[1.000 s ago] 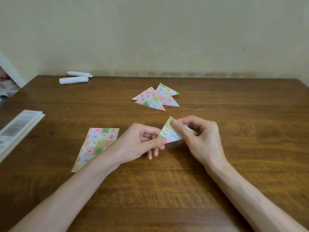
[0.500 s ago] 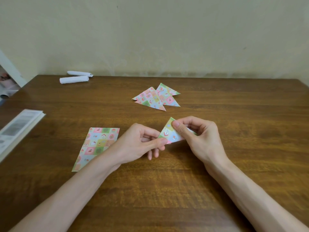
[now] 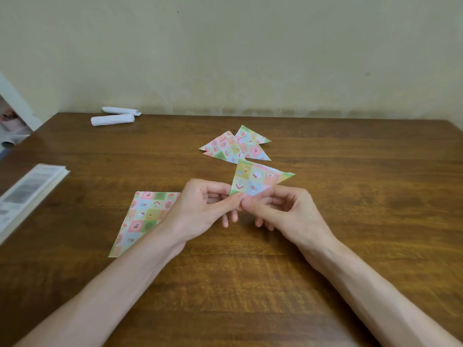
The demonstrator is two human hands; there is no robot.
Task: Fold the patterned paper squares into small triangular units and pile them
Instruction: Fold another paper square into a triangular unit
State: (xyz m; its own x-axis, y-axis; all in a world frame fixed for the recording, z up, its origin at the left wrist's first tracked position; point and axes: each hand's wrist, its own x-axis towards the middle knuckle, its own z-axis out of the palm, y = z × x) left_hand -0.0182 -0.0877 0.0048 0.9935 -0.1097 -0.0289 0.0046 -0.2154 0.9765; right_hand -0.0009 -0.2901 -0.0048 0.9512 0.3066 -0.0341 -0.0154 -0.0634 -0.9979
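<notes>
both the left hand (image 3: 200, 209) and right hand (image 3: 288, 211) pinch the folded triangle's (image 3: 255, 181) lower corner; the pile (image 3: 235, 146) lies just beyond its raised tip, the right hand slightly nearer.

Left hand (image 3: 200, 206) and right hand (image 3: 288, 211) meeting in the middle
Each one's pinching the low edge of the paper (image 3: 255, 180) with its thumb, other fingers loosely curled underneath, forearms angling in from both sides.

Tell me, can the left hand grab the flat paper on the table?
Probably yes. The flat paper lies right beside the left hand, partly under its wrist. But that hand pinches the folded triangle, so it must let go first.
</notes>
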